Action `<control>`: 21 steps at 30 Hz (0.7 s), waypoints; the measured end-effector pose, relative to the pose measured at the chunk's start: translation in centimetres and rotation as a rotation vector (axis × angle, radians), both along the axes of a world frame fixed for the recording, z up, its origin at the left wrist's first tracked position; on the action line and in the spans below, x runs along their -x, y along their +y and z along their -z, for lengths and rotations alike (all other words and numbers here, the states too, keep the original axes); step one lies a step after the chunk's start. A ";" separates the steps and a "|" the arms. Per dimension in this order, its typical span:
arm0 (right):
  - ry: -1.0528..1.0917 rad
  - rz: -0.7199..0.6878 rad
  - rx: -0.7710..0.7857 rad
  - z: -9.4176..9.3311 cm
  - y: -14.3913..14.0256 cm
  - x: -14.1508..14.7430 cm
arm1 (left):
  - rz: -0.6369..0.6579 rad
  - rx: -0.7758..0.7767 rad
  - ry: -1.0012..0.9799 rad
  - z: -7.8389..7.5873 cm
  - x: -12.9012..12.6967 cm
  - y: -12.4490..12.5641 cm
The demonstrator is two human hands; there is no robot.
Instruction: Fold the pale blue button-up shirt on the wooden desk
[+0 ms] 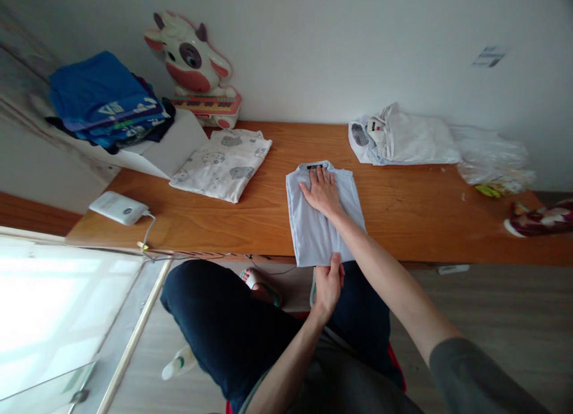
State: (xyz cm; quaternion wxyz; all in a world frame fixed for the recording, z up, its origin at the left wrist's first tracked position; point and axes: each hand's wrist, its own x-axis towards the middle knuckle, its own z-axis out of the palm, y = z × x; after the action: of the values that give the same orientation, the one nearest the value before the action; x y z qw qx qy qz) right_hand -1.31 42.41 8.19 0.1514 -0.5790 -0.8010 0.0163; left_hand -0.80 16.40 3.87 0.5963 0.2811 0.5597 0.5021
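— Where's the shirt, and which way does it run?

— The pale blue folded shirt [320, 223] lies on the wooden table [416, 214] in front of me, its long axis running straight away from me — collar at the far end, hem at the table's near edge.

— And your hands?

— My right hand [322, 192] lies flat and open on the upper part, fingers spread just below the collar, gripping nothing. My left hand [329, 283] is at the near edge, thumb on top and fingers curled under, pinching the hem.

— So which one is nearer the hem?

— The left, by far; the right reaches across to the far end.

— Anything close by?

— A patterned folded cloth [221, 163] to the left and a white garment [403, 141] to the far right, both well apart from the shirt.
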 end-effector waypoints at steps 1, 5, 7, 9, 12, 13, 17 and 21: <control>0.002 0.001 0.005 -0.1 0.0 0.0 | -0.003 0.000 0.009 -0.2 0.1 -0.1; 0.012 0.008 0.020 -0.3 0.0 0.1 | -0.015 0.022 0.020 -0.6 0.1 0.1; 0.008 0.012 0.027 -0.4 0.0 0.1 | -0.019 0.017 0.017 -0.3 0.1 0.0; 0.010 0.013 0.042 -0.3 0.1 0.0 | -0.021 0.003 0.022 0.2 0.1 -0.5; 0.037 0.008 0.055 0.1 0.0 0.0 | 0.045 -0.044 0.055 1.3 0.1 -2.5; 0.054 0.005 0.058 0.2 0.1 0.0 | 0.107 -0.055 0.060 1.7 0.1 -3.3; 0.220 -0.028 0.071 -0.2 0.8 -0.1 | 0.180 0.006 0.015 2.6 0.5 -5.7; 0.730 -0.048 -0.044 -2.9 -1.0 -2.0 | -0.092 -0.048 0.061 1.8 4.5 -4.5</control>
State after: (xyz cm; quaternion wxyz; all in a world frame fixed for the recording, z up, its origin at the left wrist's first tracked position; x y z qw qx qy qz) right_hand 0.72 41.40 11.09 0.4394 -0.5127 -0.7077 0.2080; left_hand -5.27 11.90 2.05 0.5483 0.2847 0.5778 0.5334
